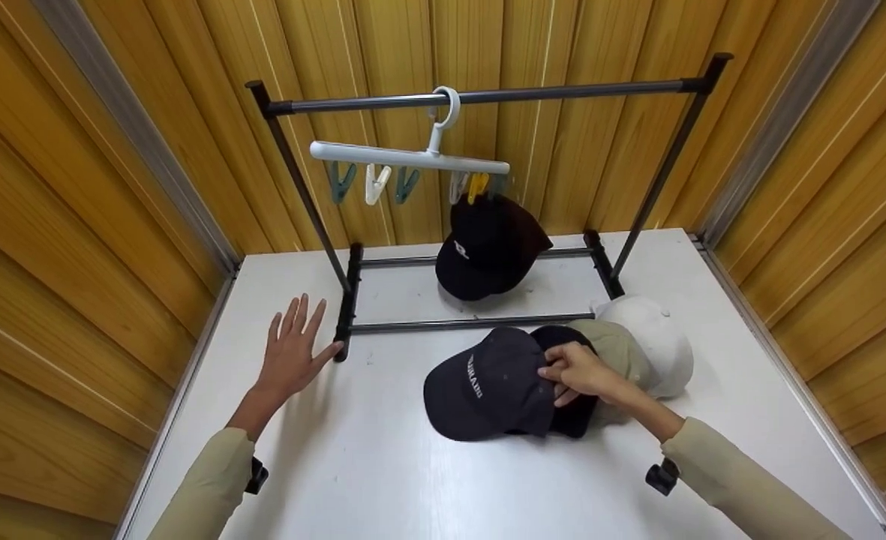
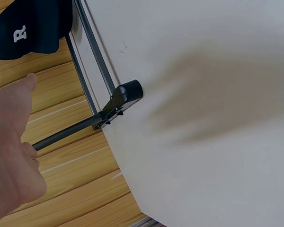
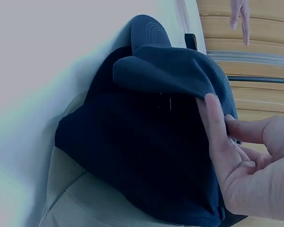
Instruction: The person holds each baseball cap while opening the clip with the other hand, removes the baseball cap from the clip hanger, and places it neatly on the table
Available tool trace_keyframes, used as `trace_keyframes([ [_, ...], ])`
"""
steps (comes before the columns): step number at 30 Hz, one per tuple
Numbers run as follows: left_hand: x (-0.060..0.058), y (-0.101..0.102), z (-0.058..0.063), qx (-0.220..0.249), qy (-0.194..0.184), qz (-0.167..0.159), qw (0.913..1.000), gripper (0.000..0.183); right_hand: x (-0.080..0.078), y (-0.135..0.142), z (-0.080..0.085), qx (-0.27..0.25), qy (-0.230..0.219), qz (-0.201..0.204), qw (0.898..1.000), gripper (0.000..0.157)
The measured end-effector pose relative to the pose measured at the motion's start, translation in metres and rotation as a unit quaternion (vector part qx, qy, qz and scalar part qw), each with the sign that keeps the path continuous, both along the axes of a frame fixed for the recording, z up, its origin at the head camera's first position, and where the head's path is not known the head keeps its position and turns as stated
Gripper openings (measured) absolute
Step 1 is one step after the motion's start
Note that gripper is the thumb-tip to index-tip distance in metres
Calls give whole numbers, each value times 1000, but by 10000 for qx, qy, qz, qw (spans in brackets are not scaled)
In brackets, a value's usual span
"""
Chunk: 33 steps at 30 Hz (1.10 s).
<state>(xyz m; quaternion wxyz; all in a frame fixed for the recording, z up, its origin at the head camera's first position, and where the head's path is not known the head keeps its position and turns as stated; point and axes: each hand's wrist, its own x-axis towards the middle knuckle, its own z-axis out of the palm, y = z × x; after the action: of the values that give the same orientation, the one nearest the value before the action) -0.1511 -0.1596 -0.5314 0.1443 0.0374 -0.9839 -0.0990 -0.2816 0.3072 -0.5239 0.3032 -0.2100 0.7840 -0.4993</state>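
Head camera: sits above the near side of the table (image 1: 382, 480), facing forward and down; widest, most distant view. Left wrist camera (image 1: 256, 475): I see it look past the left hand (image 1: 290, 358), at a tilt, nearer the table; shares the foot of the rack (image 1: 563, 93) with the head view. Right wrist camera (image 1: 662, 478): closest, facing the dark cap (image 1: 503, 375), which the head view shares.

That charcoal cap (image 1: 510, 375), pale lettering across its front, overlaps a black cap (image 1: 576, 418), brim facing left, back edge pinched by the right hand (image 1: 579, 369).
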Motion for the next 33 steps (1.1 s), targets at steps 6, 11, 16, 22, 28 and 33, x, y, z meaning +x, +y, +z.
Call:
trace_keyframes([
  [6,1,-2,0,13,6,9,10000,80,-1,4,-1,-125,-258,-315,9991,13],
  [11,2,-1,-2,7,47,15,10000,79,0,10,-5,-48,-310,-404,9987,15],
  [16,1,3,-2,85,-28,-34,10000,79,0,16,-6,168,-103,-371,9991,21],
  [22,-5,5,4,67,-42,-8,10000,80,-4,18,-5,298,372,-347,9983,27],
  [28,-8,10,6,85,17,-48,10000,79,-5,21,-5,353,533,-366,9973,28],
  [33,-8,16,5,46,68,-173,9998,78,-4,26,-6,346,696,-396,9962,27],
])
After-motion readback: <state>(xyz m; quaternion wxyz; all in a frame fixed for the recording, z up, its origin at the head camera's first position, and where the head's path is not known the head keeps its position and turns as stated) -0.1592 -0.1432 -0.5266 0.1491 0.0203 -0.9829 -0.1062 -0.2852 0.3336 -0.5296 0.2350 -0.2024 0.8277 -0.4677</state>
